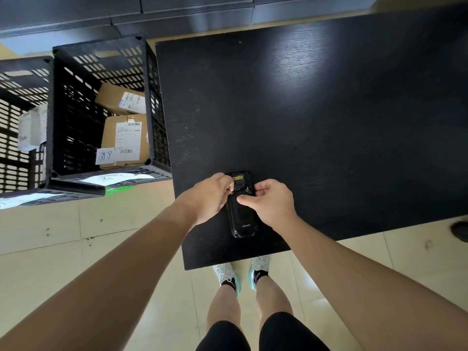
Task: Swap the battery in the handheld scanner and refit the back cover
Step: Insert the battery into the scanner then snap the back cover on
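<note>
Clearly, with both hands' fingers (229, 184) pinching the scanner (240, 211) near the counter (329, 122) edge, we risk cracking its back-cover latch.

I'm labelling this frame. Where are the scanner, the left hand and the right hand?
scanner (242, 219): head view, lower back near the logo.
left hand (207, 198): head view, back of the hand.
right hand (272, 202): head view, back of the hand.

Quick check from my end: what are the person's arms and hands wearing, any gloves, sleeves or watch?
Nothing is worn on either. The left hand and right hand are bare, with no gloves, rings or watch visible. Both forearms are uncovered all the way to the frame edge, so no sleeves show.
</note>
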### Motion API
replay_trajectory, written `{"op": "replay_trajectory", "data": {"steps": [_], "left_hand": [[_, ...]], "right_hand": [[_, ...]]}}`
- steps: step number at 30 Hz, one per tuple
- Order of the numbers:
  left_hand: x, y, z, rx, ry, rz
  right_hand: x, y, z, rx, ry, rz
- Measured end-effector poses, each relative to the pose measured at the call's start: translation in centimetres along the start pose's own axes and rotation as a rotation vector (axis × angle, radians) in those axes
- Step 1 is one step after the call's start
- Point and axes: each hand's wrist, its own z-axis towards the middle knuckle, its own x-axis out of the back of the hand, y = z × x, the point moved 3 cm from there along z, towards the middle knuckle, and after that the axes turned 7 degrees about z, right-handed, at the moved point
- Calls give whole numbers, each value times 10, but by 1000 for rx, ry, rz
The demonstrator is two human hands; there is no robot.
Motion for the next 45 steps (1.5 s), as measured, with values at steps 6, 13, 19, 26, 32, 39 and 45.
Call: {"op": "replay_trajectory", "data": {"steps": [6,13,19,26,32,39,45], "left_hand": [[6,-4,6,-121,-48,136],[9,-6,6,-148,-49,120],[9,-2,2,-69,-45,35],[5,-3,-1,-72,-19,-81],[-4,-8,-3,-1,70,-219],[1,-15,5,-64,-15,-238],[0,-14,3,-84,18,-233]], "right_hand": [[0,1,0,-2,-3,1],[0,2,1,5,0,-3],[0,2,0,16,7,8],[-2,1,-2,25,14,7],[-2,2,-2,22,19,11],[-1,4,-1,27,15,15],[-2,4,-1,30,13,23]]}}
